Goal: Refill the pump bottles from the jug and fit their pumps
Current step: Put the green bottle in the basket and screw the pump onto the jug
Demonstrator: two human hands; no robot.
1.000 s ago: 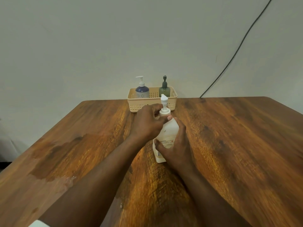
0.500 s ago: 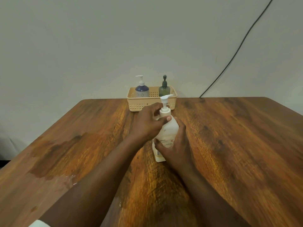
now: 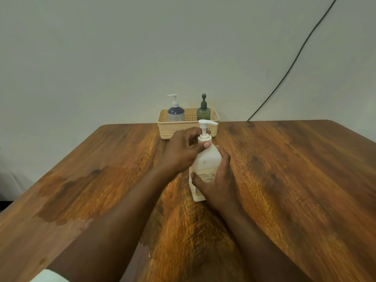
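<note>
three pump bottles [image 3: 205, 163], one basket [image 3: 179, 130], two hands [image 3: 181, 151], one cable [image 3: 293, 62]

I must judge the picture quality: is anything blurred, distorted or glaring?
Head view: soft even light with no harsh glare; the near forearms look blurred, the white bottle and basket fairly sharp; the wooden table edges splay from the wide angle.
</note>
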